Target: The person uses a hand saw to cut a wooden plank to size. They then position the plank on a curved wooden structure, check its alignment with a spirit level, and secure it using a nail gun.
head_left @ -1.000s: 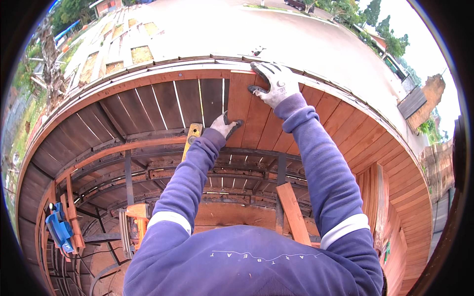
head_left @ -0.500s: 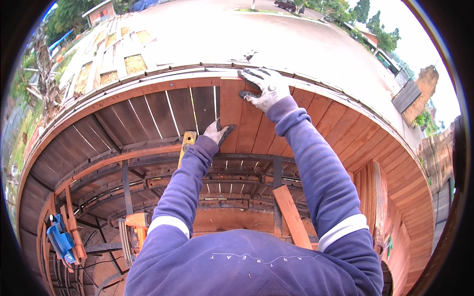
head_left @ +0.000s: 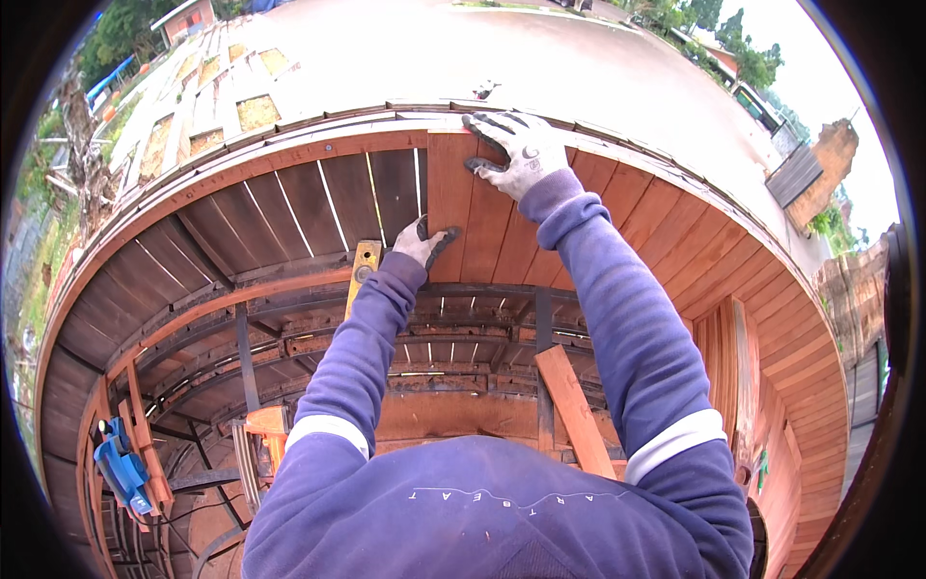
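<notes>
Still, our left hand [head_left: 417,243] on the reddish planks [head_left: 447,193], right hand [head_left: 526,156] across their far ends, fingers apart, as before.

Left grip [head_left: 417,242] and right grip [head_left: 524,159], upper centre: gloved off-white, dark fingertips [head_left: 482,166]. Sleeves [head_left: 637,309]: purple-blue, white bands [head_left: 679,442]. Boards [head_left: 656,214], centre to right: reddish-brown, striped by dark seams. Slats [head_left: 312,207], upper left: dark brown, bright stripes between. Level [head_left: 364,267], left of centre: yellow. Tool [head_left: 121,468], lower left: blue.

White lettering [head_left: 506,501] on sweatshirt [head_left: 482,542] — glove print [head_left: 530,152] seemingly illegible.
</notes>
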The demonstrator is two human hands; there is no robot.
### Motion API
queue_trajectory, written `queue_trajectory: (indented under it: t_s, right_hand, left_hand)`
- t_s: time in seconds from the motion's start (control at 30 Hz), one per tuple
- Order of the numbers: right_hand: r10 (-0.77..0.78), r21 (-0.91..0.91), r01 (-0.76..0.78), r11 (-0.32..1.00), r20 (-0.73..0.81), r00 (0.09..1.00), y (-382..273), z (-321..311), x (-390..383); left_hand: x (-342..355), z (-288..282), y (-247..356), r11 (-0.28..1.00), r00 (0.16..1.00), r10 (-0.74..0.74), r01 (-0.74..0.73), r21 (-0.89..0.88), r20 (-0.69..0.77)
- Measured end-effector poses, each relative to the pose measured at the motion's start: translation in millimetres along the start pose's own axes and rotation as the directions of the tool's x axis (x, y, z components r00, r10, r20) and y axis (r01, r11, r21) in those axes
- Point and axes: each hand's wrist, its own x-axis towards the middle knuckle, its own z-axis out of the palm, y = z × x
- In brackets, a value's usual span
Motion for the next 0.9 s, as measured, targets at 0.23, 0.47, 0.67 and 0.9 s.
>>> queue_trajectory:
  t_s: [0.23,0.47,0.67,0.9]
  right_hand:
    - [0.017,-0.005,-0.017,1.0,0.026,1.0,-6.0,-3.1,2.3]
    - [0.004,-0.002,-0.004,1.0,0.015,1.0,2.1,0.7,0.6]
    - [0.016,-0.002,-0.015,1.0,0.031,0.999,3.1,2.2,-2.7]
    - [0.014,-0.004,-0.014,1.0,0.031,0.999,2.8,2.3,-0.4]
  left_hand:
    - [0.2,-5.2,-12.0,0.986,0.996,-0.089,0.091,0.138,-0.016]
    - [-14.8,-3.6,8.1,0.871,0.988,-0.155,0.147,0.469,-0.021]
    - [-19.8,-0.7,-7.1,0.903,0.994,-0.11,0.104,0.417,-0.008]
    - [-19.4,-2.0,-20.3,0.923,0.996,-0.094,0.086,0.376,0.005]
